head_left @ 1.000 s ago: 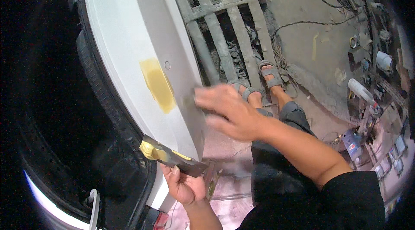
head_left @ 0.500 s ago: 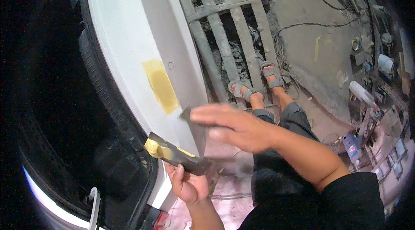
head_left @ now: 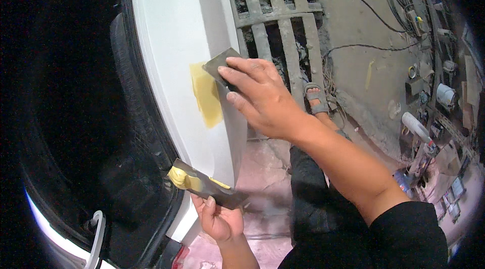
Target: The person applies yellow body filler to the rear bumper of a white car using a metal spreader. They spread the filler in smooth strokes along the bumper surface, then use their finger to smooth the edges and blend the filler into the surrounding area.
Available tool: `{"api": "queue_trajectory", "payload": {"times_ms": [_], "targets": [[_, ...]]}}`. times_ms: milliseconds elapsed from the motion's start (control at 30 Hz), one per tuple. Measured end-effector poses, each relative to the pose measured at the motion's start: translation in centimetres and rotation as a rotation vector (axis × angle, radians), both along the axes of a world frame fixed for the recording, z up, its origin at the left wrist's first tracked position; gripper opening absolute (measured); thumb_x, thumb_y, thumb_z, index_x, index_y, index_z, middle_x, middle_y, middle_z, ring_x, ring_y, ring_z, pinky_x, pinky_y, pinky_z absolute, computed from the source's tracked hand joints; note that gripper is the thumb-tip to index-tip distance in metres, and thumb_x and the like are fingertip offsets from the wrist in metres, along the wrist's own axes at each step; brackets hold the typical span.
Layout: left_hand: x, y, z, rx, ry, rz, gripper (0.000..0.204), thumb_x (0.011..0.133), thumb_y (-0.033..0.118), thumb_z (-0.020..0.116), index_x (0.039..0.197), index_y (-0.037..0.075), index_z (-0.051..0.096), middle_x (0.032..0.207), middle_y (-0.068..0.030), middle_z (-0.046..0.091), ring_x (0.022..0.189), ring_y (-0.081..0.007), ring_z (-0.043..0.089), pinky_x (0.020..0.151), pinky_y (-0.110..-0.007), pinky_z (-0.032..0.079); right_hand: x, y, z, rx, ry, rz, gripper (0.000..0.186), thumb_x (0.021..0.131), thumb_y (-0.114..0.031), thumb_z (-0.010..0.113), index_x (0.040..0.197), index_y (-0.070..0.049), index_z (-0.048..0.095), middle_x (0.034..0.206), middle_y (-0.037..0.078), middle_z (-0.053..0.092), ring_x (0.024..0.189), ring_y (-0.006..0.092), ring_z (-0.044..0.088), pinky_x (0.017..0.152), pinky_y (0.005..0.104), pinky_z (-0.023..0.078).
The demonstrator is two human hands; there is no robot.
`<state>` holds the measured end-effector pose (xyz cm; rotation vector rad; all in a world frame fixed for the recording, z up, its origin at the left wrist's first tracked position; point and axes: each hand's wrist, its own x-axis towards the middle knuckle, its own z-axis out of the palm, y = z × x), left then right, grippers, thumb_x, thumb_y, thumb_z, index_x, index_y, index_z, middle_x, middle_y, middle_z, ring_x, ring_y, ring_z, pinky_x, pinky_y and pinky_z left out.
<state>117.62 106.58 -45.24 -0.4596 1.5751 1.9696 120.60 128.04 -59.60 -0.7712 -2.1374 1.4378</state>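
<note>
A white car panel (head_left: 169, 26) runs down the middle of the view, with a smooth yellow patch of body filler (head_left: 205, 100) near its creased edge. My right hand (head_left: 262, 94) grips a dark flat spreader (head_left: 220, 65), whose edge lies at the patch's upper right. The fingers press on its face. Lower down, my left hand (head_left: 222, 222) holds a dark rectangular mixing plate (head_left: 204, 183) from below, with the thumb along its near side. A thick lump of yellow filler (head_left: 177, 177) sits on the plate's left end, and a thin streak runs along its far edge.
Left of the panel is the car's dark opening with a black rubber seal (head_left: 144, 72). A metal grate (head_left: 286, 31) covers a rubble-filled pit beyond. Coiled black cable (head_left: 400, 4), a white roll (head_left: 417, 126) and clutter lie on the right.
My right hand has moved up and away from me, bringing the spreader to the patch. My left hand and the plate stay nearly in place. The view has shifted, and my feet show less.
</note>
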Motion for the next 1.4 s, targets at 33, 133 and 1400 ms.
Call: {"api": "queue_trajectory", "payload": {"times_ms": [33,133,1400], "targets": [[-0.1,-0.1,0.0,0.024,-0.006,-0.012,0.062,0.086,-0.003,0.050,0.146,0.002,0.040,0.137,-0.0136,0.057,0.126,-0.0283,0.055,0.113,-0.046,0.040,0.0,-0.7,-0.1,0.001,-0.008,-0.006,0.047,0.091,-0.021,0.065,0.136,-0.014,0.056,0.144,0.010,0.049,0.123,0.0419,0.045,0.102,0.0533,0.042],[0.0,-0.3,0.1,0.021,-0.018,-0.001,0.062,0.085,-0.004,0.050,0.146,0.002,0.040,0.136,-0.0144,0.057,0.126,-0.0281,0.056,0.113,-0.046,0.040,2.5,-4.3,1.8,-0.016,-0.039,0.094,0.047,0.090,-0.021,0.066,0.135,-0.013,0.057,0.141,0.012,0.050,0.121,0.0420,0.046,0.100,0.0531,0.043],[0.3,0.4,0.3,0.002,-0.018,0.121,0.065,0.082,-0.003,0.051,0.146,-0.003,0.038,0.139,-0.0176,0.052,0.128,-0.0299,0.052,0.113,-0.047,0.039,-1.3,3.6,9.7,0.718,-0.529,0.350,0.047,0.086,-0.021,0.058,0.132,-0.013,0.060,0.140,0.013,0.049,0.122,0.0414,0.044,0.086,0.0540,0.041]]}}
